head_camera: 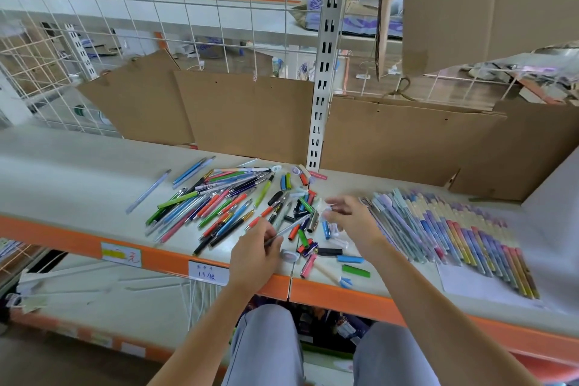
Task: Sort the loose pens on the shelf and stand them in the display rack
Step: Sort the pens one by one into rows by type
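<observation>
While the left hand (255, 249) pinches a slim clear-barrelled pen (286, 230) near its lower end, the right hand (351, 218) hovers with fingers spread and loose over the scatter of small coloured caps and stubs (308, 238), holding nothing that I can make out. Most of the loose coloured plastic pens (213, 204) lie in a jumbled fan on the pale shelf with the orange front edge (344, 296), left of both hands; a neat row of pastel pens (454, 229) lies sorted on the right side. No display rack shows from where I stand. To do this step well, I'd judge the person should match the held pen to its like, keep caps apart from whole pens, and lift one at a time so the sorted row isn't nudged.
</observation>
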